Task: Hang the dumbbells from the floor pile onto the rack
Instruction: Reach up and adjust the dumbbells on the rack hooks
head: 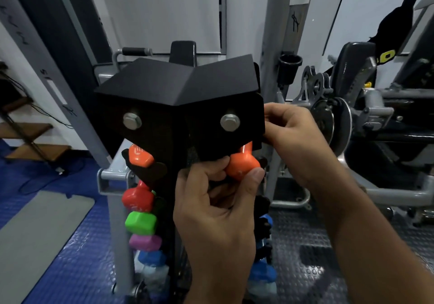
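A black dumbbell rack [178, 85] stands right in front of me, its top cap held by two bolts. My left hand [218, 209] grips the near head of an orange dumbbell [243, 165] at the rack's top right slot, just under the cap. My right hand [293, 134] holds the cap's right edge with curled fingers. On the rack's left side hang another orange dumbbell [139, 155], a red one [138, 198], a green one [141, 222], a purple one [145, 241] and a blue one [151, 256]. Blue dumbbells [261, 275] hang low on the right side.
A grey metal frame [115, 200] stands against the rack's left. A grey mat [37, 238] lies on the blue floor at the left. A weight machine with pulleys [328, 115] fills the right. Dark studded flooring [305, 245] spreads below it.
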A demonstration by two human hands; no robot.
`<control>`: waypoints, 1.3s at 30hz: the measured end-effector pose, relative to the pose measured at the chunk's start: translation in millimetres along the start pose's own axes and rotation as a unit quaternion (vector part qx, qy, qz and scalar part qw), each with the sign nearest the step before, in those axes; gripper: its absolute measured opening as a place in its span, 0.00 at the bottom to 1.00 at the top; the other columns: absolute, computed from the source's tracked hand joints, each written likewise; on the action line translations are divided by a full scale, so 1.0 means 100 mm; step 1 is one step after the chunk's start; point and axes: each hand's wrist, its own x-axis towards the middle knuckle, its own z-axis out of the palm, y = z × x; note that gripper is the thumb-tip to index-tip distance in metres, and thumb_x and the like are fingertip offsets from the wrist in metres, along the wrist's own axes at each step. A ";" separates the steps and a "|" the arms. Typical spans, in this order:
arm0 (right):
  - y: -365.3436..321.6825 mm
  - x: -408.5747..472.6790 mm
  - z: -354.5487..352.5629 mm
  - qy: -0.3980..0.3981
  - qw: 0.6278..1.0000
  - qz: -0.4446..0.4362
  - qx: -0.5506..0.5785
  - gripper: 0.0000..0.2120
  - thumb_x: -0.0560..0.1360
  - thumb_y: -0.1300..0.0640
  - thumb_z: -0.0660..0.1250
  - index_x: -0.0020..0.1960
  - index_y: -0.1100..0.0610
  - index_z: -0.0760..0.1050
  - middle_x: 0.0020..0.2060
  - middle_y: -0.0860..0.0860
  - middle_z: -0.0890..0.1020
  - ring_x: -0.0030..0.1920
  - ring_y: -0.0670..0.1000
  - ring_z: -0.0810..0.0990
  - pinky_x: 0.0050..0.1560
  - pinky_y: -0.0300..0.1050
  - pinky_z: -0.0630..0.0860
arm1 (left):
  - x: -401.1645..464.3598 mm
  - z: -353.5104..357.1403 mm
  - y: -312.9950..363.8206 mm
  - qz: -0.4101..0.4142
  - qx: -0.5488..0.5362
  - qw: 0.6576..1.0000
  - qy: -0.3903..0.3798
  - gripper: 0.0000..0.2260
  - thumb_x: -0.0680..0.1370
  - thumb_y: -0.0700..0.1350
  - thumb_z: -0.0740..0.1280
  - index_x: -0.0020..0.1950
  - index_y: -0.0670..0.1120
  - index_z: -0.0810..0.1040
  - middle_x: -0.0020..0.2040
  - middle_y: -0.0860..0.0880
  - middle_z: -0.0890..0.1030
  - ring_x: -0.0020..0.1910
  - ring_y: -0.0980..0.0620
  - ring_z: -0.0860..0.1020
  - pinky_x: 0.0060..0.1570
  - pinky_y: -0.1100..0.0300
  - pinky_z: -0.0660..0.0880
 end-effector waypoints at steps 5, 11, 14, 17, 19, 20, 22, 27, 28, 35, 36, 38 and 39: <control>0.04 0.01 0.02 -0.022 1.000 0.004 0.010 0.09 0.81 0.62 0.70 0.59 0.58 0.84 0.53 0.58 0.88 0.59 0.58 0.85 0.67 0.63 0.77 | -0.01 -0.04 -0.01 -0.004 -0.001 1.000 -0.017 0.14 0.71 0.50 0.80 0.53 0.55 0.80 0.50 0.44 0.80 0.48 0.44 0.84 0.45 0.59 0.82; -0.03 -0.05 0.05 -0.026 0.997 -0.009 -0.070 0.09 0.82 0.54 0.69 0.61 0.51 0.84 0.52 0.52 0.88 0.57 0.52 0.86 0.63 0.60 0.80 | 0.02 -0.08 0.04 0.000 0.054 0.997 -0.062 0.14 0.74 0.50 0.79 0.53 0.52 0.78 0.50 0.48 0.79 0.47 0.50 0.83 0.44 0.65 0.80; -0.07 -0.08 0.08 0.011 0.979 -0.034 -0.199 0.13 0.82 0.52 0.66 0.64 0.46 0.82 0.50 0.45 0.88 0.51 0.44 0.86 0.55 0.49 0.83 | 0.07 -0.16 0.07 0.046 0.134 0.986 -0.086 0.14 0.75 0.53 0.78 0.57 0.53 0.79 0.53 0.52 0.77 0.50 0.54 0.82 0.46 0.63 0.81; -0.14 -0.16 0.15 0.032 0.960 -0.061 -0.271 0.14 0.81 0.56 0.64 0.64 0.49 0.82 0.48 0.44 0.87 0.46 0.38 0.81 0.48 0.34 0.75 | 0.11 -0.23 0.11 0.109 0.208 0.965 -0.117 0.16 0.78 0.54 0.74 0.64 0.53 0.80 0.57 0.53 0.74 0.51 0.60 0.79 0.50 0.69 0.78; -0.19 -0.20 0.20 0.031 0.952 -0.062 -0.298 0.12 0.82 0.56 0.62 0.61 0.52 0.82 0.46 0.46 0.85 0.46 0.41 0.78 0.44 0.31 0.68 | 0.11 -0.25 0.11 0.137 0.242 0.951 -0.137 0.17 0.80 0.53 0.73 0.68 0.53 0.80 0.57 0.53 0.73 0.48 0.62 0.75 0.50 0.74 0.75; -0.23 -0.21 0.22 0.026 0.948 -0.056 -0.312 0.11 0.82 0.55 0.62 0.60 0.53 0.81 0.45 0.47 0.83 0.47 0.44 0.79 0.44 0.34 0.68 | 0.11 -0.25 0.10 0.147 0.259 0.944 -0.143 0.17 0.80 0.52 0.72 0.69 0.53 0.80 0.57 0.53 0.72 0.47 0.62 0.74 0.48 0.74 0.74; -0.28 -0.23 0.25 0.021 0.939 -0.048 -0.341 0.11 0.82 0.54 0.61 0.60 0.54 0.80 0.46 0.50 0.83 0.50 0.52 0.81 0.46 0.41 0.67 | 0.10 -0.26 0.08 0.154 0.276 0.936 -0.152 0.17 0.81 0.51 0.71 0.70 0.53 0.80 0.57 0.52 0.72 0.46 0.61 0.72 0.45 0.74 0.72; -0.36 -0.31 0.28 0.029 0.933 -0.035 -0.357 0.11 0.83 0.56 0.60 0.60 0.55 0.79 0.51 0.53 0.85 0.52 0.53 0.81 0.47 0.38 0.65 | 0.14 -0.28 0.19 0.127 0.287 0.935 -0.168 0.17 0.79 0.52 0.72 0.68 0.51 0.82 0.55 0.51 0.74 0.47 0.57 0.75 0.49 0.61 0.77; -0.39 -0.33 0.29 0.031 0.934 -0.035 -0.354 0.11 0.83 0.56 0.60 0.59 0.55 0.80 0.49 0.52 0.85 0.51 0.51 0.80 0.45 0.37 0.65 | 0.16 -0.29 0.24 0.120 0.288 0.934 -0.173 0.17 0.79 0.53 0.72 0.67 0.52 0.82 0.54 0.51 0.74 0.47 0.55 0.76 0.49 0.57 0.78; -0.58 -0.42 0.32 0.028 0.923 -0.029 -0.382 0.15 0.80 0.59 0.61 0.40 0.42 0.69 0.36 0.43 0.78 0.41 0.50 0.79 0.40 0.42 0.70 | 0.17 -0.34 0.39 0.107 0.325 0.917 -0.206 0.19 0.79 0.56 0.70 0.70 0.56 0.79 0.55 0.53 0.74 0.48 0.50 0.81 0.52 0.51 0.81; -0.60 -0.42 0.34 0.028 0.913 -0.028 -0.406 0.14 0.78 0.60 0.60 0.40 0.42 0.68 0.37 0.46 0.78 0.42 0.54 0.80 0.41 0.44 0.70 | 0.16 -0.35 0.41 0.109 0.340 0.911 -0.207 0.20 0.79 0.57 0.69 0.70 0.57 0.78 0.56 0.53 0.75 0.48 0.49 0.81 0.52 0.51 0.81; -0.62 -0.43 0.35 0.022 0.890 -0.028 -0.455 0.10 0.77 0.61 0.60 0.42 0.47 0.67 0.40 0.52 0.80 0.46 0.60 0.81 0.43 0.48 0.70 | 0.15 -0.36 0.47 0.115 0.375 0.898 -0.199 0.21 0.78 0.58 0.69 0.70 0.58 0.76 0.56 0.53 0.76 0.49 0.47 0.82 0.50 0.51 0.80; -0.63 -0.44 0.35 0.021 0.882 -0.027 -0.470 0.08 0.77 0.59 0.60 0.42 0.48 0.68 0.41 0.53 0.80 0.47 0.61 0.81 0.44 0.50 0.72 | 0.15 -0.37 0.49 0.120 0.387 0.894 -0.192 0.21 0.77 0.58 0.69 0.70 0.58 0.76 0.56 0.53 0.77 0.49 0.46 0.82 0.49 0.51 0.79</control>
